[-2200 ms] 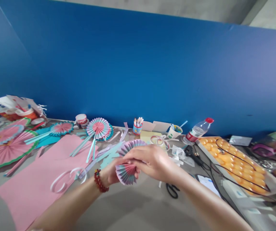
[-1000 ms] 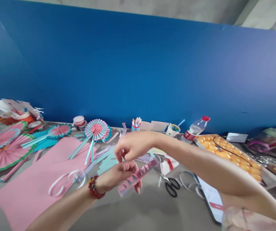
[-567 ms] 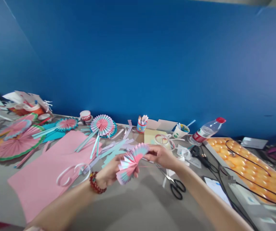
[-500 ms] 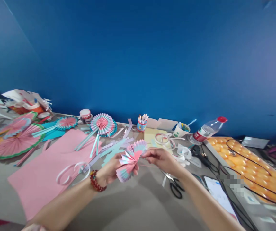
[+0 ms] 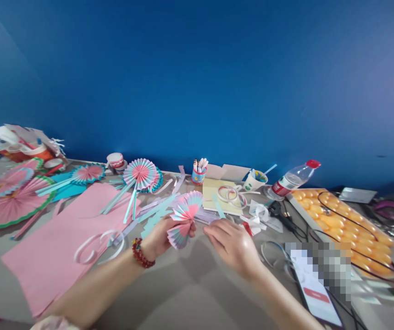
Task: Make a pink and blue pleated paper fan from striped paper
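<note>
My left hand [image 5: 162, 234], with a red bead bracelet [image 5: 142, 253] at its wrist, is closed around the middle of a pleated paper fan [image 5: 185, 215]. The fan is pink, light blue and lilac, its folds spread to both sides of the fingers. My right hand [image 5: 231, 243] is apart from the fan, just to its right and low over the table. Its back faces me, with the fingers loosely stretched toward the left. No object shows in it, though the space beneath the palm is hidden.
Pink paper sheets [image 5: 55, 238] and finished pleated pinwheels [image 5: 140, 175] lie left. A pen cup [image 5: 199, 175], yellow paper [image 5: 210, 188] and a water bottle [image 5: 291, 181] stand or lie behind. A phone [image 5: 315, 288], cables and an orange bumpy panel [image 5: 341, 229] are right.
My right hand has left the fan's edge and moved down, its pinch loosened. The black-handled scissors that lay beside it no longer show. The left hand still holds the fan, and the view has shifted slightly.
</note>
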Demonstrator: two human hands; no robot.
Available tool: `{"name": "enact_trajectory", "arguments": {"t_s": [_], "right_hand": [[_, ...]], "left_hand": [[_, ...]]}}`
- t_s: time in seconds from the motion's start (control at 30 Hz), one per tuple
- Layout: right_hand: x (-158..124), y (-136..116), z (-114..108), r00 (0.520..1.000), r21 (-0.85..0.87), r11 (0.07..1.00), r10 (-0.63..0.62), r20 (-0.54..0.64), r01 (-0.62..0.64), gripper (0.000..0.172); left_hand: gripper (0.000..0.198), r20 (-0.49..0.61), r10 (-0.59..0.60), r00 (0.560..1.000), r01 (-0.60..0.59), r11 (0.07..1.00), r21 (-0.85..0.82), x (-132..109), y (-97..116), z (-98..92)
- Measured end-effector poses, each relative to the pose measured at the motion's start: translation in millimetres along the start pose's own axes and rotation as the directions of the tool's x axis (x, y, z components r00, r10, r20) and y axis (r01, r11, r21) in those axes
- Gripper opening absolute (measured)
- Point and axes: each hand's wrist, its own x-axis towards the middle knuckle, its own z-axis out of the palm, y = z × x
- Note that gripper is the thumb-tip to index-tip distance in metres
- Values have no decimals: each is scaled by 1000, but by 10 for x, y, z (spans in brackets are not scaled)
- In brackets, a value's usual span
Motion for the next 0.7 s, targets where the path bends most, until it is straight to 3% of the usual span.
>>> {"name": "enact_trajectory", "arguments": {"t_s": [0.23, 0.47, 0.7], "right_hand": [[52, -90, -9, 990, -83, 987, -140, -10, 138, 18], [78, -97, -34, 999, -24, 999, -24, -34, 23, 21], [108, -118, -48, 999, 12, 999, -35, -37, 35, 22]], "left_hand": [[18, -47, 74, 996, -68, 992, 109, -1, -17, 64], [19, -32, 123, 992, -117, 981, 153, -18, -7, 78], [20, -42, 116, 992, -107, 981, 162, -22, 15, 117]]}}
